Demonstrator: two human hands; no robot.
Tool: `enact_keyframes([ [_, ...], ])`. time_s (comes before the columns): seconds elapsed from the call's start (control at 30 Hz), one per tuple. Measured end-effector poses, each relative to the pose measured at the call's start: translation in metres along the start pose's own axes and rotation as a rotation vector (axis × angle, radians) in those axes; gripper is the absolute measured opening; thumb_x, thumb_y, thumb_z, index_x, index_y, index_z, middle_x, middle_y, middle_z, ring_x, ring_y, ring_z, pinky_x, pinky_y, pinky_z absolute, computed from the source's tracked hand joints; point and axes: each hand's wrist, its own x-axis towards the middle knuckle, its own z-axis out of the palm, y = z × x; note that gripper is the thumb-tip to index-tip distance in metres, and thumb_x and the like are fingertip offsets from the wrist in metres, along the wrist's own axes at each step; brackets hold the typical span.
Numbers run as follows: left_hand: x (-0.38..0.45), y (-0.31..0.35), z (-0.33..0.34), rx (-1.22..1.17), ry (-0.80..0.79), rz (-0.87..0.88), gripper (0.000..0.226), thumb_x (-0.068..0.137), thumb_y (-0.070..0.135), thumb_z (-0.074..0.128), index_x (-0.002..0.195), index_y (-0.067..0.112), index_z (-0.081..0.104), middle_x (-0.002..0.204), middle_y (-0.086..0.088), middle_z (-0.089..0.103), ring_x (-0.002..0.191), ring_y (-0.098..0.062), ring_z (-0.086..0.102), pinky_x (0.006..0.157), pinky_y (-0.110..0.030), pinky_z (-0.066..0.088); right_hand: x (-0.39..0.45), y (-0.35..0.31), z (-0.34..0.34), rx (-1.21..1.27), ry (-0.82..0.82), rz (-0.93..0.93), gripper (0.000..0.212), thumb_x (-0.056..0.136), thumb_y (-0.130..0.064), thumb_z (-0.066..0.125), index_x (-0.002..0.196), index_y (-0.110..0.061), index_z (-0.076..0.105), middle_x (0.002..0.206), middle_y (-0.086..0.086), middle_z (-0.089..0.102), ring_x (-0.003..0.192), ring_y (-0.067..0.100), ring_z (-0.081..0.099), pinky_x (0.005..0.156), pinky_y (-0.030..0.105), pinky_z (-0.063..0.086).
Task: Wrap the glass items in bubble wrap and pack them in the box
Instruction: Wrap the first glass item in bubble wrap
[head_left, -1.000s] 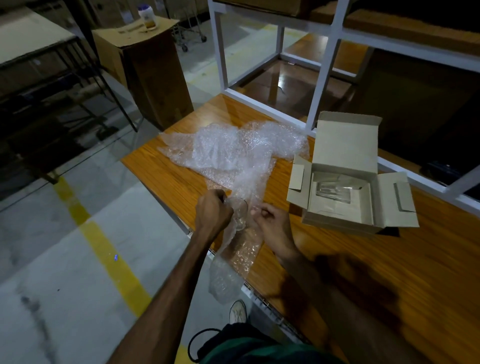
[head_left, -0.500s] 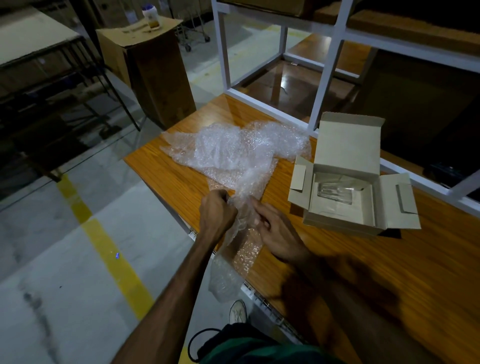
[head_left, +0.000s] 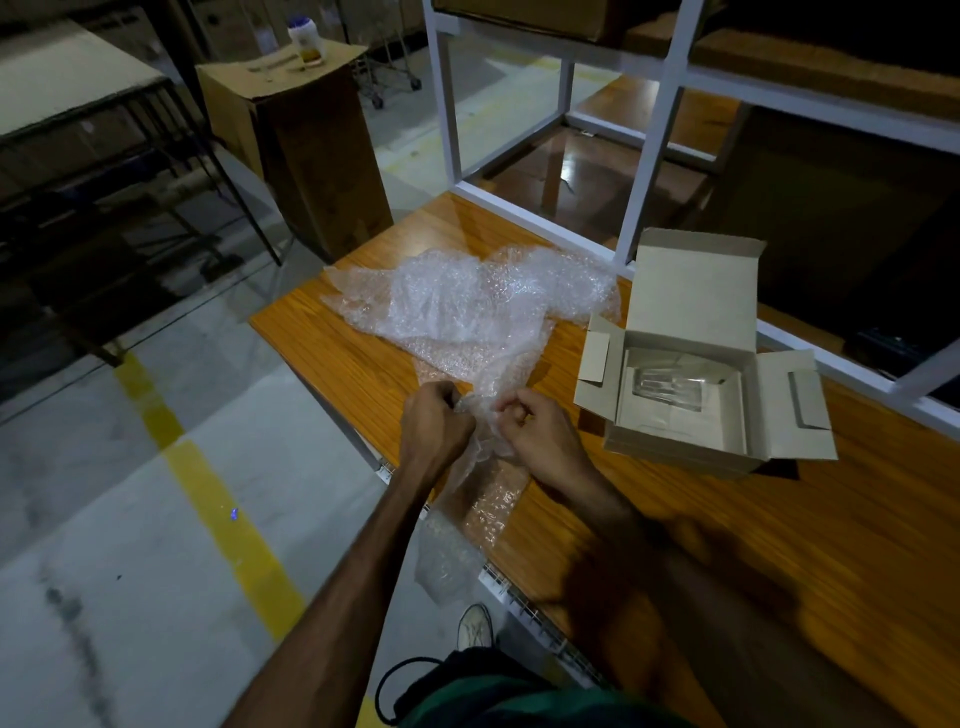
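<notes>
At the near edge of a wooden desk (head_left: 727, 519), a person's left hand (head_left: 434, 423) and right hand (head_left: 543, 434) each hold a tight grip on gathered bubble wrap (head_left: 467, 306), which spreads across the desk and hangs over its edge. Just beside it, an open cardboard box (head_left: 696, 364) holds a clear glass item (head_left: 670, 387).

Only 1 view: a head-worn wide-angle camera looking forward and steeply down, close above the grip where the left hand (head_left: 435, 423) and right hand (head_left: 540, 430) pinch the bubble wrap (head_left: 480, 312). The box (head_left: 691, 358) sits right of the grip, the table (head_left: 753, 519) edge running diagonally beneath it.
</notes>
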Motion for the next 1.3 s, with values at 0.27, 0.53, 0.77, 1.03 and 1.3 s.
enact_keyframes([
  [0.27,-0.002,-0.003,-0.013,-0.240,-0.172,-0.068,0.026,0.086,0.020,0.078,0.075,-0.001,0.066,0.066,-0.019,0.062,0.057,-0.019,0.053,0.053,-0.032,0.043,0.020,-0.012,-0.009,0.058,-0.096,0.226,0.049,0.093,-0.021,0.075,0.138,-0.024,0.055,0.110,0.001,0.068,0.074,0.013,0.070,0.053,0.020,0.051],
  [0.53,0.010,0.004,-0.028,-0.358,-0.424,-0.111,0.035,0.092,0.037,0.078,0.093,0.003,0.076,0.063,0.002,0.060,0.048,-0.009,0.050,0.045,-0.023,0.037,0.026,-0.009,0.001,0.006,-0.052,0.134,0.004,0.095,-0.020,0.073,0.097,-0.023,0.075,0.087,-0.001,0.075,0.076,0.025,0.073,0.061,0.049,0.059],
  [0.77,0.039,0.014,-0.034,-0.399,-0.714,-0.263,0.048,0.085,0.050,0.071,0.111,0.010,0.076,0.111,-0.015,0.076,0.100,-0.033,0.070,0.084,-0.041,0.055,0.029,-0.015,0.006,-0.034,-0.050,0.189,0.030,0.093,-0.006,0.070,0.115,-0.026,0.077,0.095,-0.008,0.079,0.078,0.021,0.078,0.071,0.055,0.065],
  [1.03,0.050,0.009,-0.035,-0.661,-0.757,-0.204,0.034,0.087,0.002,0.067,0.119,-0.012,0.066,0.125,-0.038,0.064,0.110,-0.046,0.064,0.104,-0.058,0.050,0.028,-0.016,0.013,0.008,0.080,0.291,0.011,0.088,-0.024,0.082,0.094,-0.032,0.078,0.087,-0.009,0.077,0.077,0.016,0.076,0.070,0.048,0.067],
  [1.3,0.043,-0.008,-0.037,-0.769,-0.690,-0.125,0.023,0.093,-0.019,0.055,0.097,-0.001,0.069,0.109,-0.029,0.070,0.098,-0.036,0.069,0.082,-0.037,0.064,0.020,-0.021,0.015,0.118,0.276,0.330,0.049,0.080,-0.026,0.092,0.115,-0.022,0.059,0.102,-0.008,0.063,0.067,-0.001,0.058,0.041,0.014,0.043],
])
